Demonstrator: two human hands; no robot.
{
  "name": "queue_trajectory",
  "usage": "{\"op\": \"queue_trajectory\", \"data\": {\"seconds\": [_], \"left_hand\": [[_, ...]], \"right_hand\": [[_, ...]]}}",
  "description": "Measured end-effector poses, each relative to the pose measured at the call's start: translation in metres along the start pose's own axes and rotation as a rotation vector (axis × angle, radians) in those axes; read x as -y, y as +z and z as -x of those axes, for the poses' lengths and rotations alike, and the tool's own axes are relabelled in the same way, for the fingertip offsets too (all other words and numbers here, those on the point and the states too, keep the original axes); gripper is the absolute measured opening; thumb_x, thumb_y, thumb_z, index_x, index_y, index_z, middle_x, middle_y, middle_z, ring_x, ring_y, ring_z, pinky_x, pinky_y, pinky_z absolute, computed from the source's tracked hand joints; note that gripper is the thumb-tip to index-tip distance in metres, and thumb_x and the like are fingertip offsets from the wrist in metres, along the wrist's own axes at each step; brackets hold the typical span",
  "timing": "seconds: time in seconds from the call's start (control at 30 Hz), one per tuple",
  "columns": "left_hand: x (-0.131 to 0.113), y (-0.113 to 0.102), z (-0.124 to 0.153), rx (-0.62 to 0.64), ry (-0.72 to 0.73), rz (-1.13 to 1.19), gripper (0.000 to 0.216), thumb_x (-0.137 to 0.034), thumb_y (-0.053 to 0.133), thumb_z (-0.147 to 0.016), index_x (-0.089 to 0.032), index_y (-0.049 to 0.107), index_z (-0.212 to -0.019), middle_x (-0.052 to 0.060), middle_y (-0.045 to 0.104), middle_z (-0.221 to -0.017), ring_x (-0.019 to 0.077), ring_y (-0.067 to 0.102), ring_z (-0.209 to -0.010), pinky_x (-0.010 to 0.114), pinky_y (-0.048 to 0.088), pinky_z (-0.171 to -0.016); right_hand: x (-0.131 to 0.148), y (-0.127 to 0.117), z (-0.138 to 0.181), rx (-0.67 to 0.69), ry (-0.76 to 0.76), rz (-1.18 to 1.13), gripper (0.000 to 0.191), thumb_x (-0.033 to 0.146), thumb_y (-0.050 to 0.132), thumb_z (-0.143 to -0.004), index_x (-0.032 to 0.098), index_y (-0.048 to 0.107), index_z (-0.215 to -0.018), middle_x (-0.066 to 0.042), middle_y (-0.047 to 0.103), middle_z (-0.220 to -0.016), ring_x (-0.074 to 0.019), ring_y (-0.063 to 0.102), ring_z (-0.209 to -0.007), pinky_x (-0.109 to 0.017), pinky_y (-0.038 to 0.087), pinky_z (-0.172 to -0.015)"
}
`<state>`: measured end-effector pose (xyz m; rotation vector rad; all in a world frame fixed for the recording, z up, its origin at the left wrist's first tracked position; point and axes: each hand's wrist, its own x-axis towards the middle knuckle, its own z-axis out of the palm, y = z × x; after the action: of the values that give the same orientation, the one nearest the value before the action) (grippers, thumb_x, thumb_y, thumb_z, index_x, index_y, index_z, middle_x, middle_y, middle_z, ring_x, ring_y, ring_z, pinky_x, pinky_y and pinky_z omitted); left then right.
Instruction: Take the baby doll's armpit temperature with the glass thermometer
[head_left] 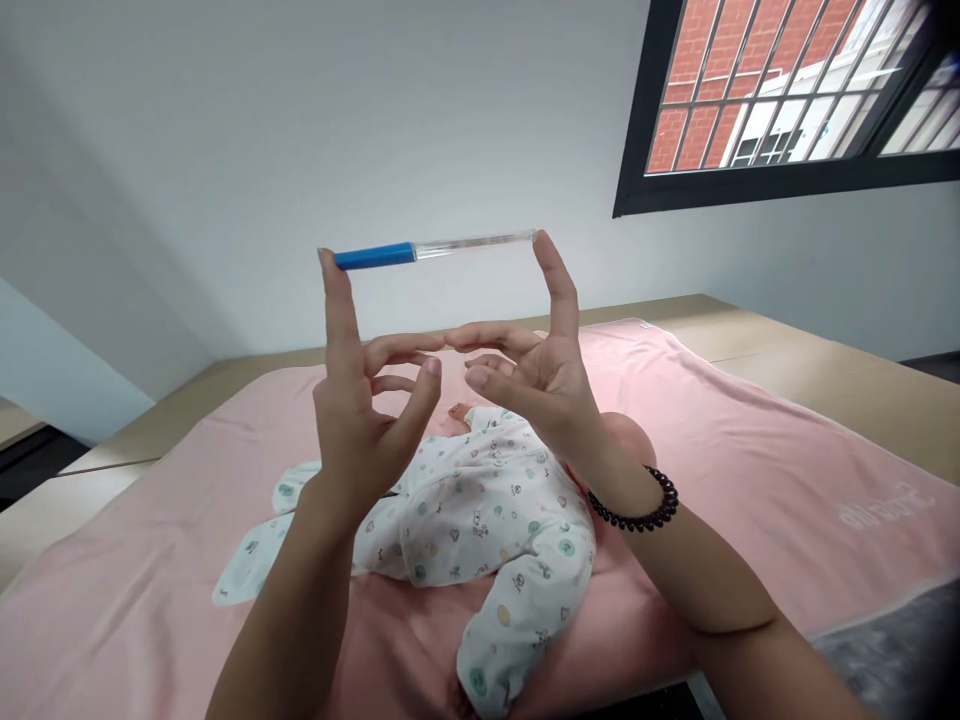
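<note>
I hold a thin thermometer (435, 249), blue at its left end and clear glass at the right, level in front of me. My left hand (364, 400) presses the blue end with its raised forefinger tip. My right hand (536, 365), with a dark bead bracelet on the wrist, presses the glass end with its raised forefinger tip. The other fingers of both hands are spread and loosely curled, holding nothing. Below the hands a baby doll (480, 510) in a white patterned sleepsuit lies on a pink blanket (750, 460).
The pink blanket covers a low tan wooden platform (847, 380) against a white wall. A black-framed barred window (787, 100) is at the upper right, with a brick building outside. A grey surface (892, 650) shows at the bottom right.
</note>
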<state>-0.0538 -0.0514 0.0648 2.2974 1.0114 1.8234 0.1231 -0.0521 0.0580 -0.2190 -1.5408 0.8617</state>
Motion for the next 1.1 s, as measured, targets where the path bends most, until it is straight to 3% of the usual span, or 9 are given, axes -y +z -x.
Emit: {"op": "queue_trajectory", "data": {"seconds": [0.1, 0.17, 0.27, 0.37, 0.53, 0.73, 1.1], "left_hand": [[-0.002, -0.003, -0.002, 0.052, -0.065, 0.003, 0.081, -0.024, 0.069, -0.091, -0.038, 0.024, -0.158, -0.001, 0.075, -0.103, 0.0169, 0.073, -0.092, 0.029, 0.065, -0.071], [-0.001, -0.004, -0.004, 0.060, -0.089, 0.004, 0.076, -0.024, 0.068, -0.091, -0.037, 0.029, -0.156, -0.001, 0.076, -0.100, 0.0157, 0.073, -0.086, 0.028, 0.064, -0.069], [0.002, -0.006, -0.004, 0.066, -0.087, 0.025, 0.093, -0.022, 0.070, -0.090, -0.036, 0.014, -0.162, -0.001, 0.076, -0.094, 0.0164, 0.073, -0.080, 0.026, 0.063, -0.066], [0.003, -0.007, -0.003, 0.085, -0.089, 0.035, 0.102, -0.018, 0.070, -0.088, -0.031, 0.003, -0.164, 0.000, 0.076, -0.087, 0.0178, 0.073, -0.078, 0.027, 0.063, -0.067], [0.002, -0.007, -0.003, 0.073, -0.090, 0.051, 0.081, -0.012, 0.062, -0.088, -0.031, 0.026, -0.158, -0.003, 0.074, -0.082, 0.0168, 0.073, -0.079, 0.027, 0.062, -0.066], [0.003, -0.006, -0.004, 0.059, -0.113, 0.130, 0.055, -0.008, 0.052, -0.087, -0.030, 0.057, -0.137, -0.004, 0.070, -0.075, 0.0141, 0.067, -0.071, 0.030, 0.060, -0.071], [-0.002, -0.007, -0.004, 0.047, -0.131, 0.133, 0.048, -0.011, 0.053, -0.084, -0.030, 0.065, -0.126, -0.004, 0.067, -0.070, 0.0141, 0.062, -0.062, 0.030, 0.057, -0.062]], "right_hand": [[-0.002, -0.002, -0.001, -0.013, 0.036, 0.059, 0.095, 0.036, 0.075, -0.092, 0.039, 0.012, -0.163, -0.004, 0.069, -0.118, -0.0220, 0.068, -0.110, -0.044, 0.059, -0.099], [-0.004, -0.002, -0.002, -0.007, 0.028, 0.044, 0.099, 0.034, 0.075, -0.092, 0.040, 0.007, -0.164, -0.003, 0.069, -0.114, -0.0213, 0.069, -0.107, -0.044, 0.058, -0.101], [-0.007, -0.004, -0.002, 0.036, -0.003, -0.035, 0.112, 0.029, 0.076, -0.091, 0.041, -0.010, -0.162, 0.000, 0.071, -0.109, -0.0194, 0.069, -0.103, -0.044, 0.055, -0.103], [-0.007, -0.004, -0.001, 0.060, 0.024, -0.063, 0.114, 0.028, 0.075, -0.093, 0.041, -0.015, -0.161, 0.001, 0.072, -0.109, -0.0188, 0.069, -0.102, -0.044, 0.056, -0.103], [-0.006, -0.005, 0.000, 0.044, 0.041, -0.045, 0.114, 0.028, 0.075, -0.093, 0.042, -0.017, -0.161, 0.002, 0.071, -0.104, -0.0198, 0.068, -0.104, -0.039, 0.060, -0.091], [-0.009, -0.012, -0.001, 0.077, 0.058, -0.057, 0.112, 0.022, 0.074, -0.093, 0.041, -0.013, -0.162, 0.003, 0.070, -0.097, -0.0149, 0.066, -0.085, -0.027, 0.056, -0.070], [-0.007, -0.017, -0.001, 0.113, 0.117, 0.011, 0.110, 0.021, 0.071, -0.095, 0.039, -0.014, -0.162, 0.004, 0.068, -0.089, -0.0150, 0.065, -0.083, -0.026, 0.055, -0.068]]}}
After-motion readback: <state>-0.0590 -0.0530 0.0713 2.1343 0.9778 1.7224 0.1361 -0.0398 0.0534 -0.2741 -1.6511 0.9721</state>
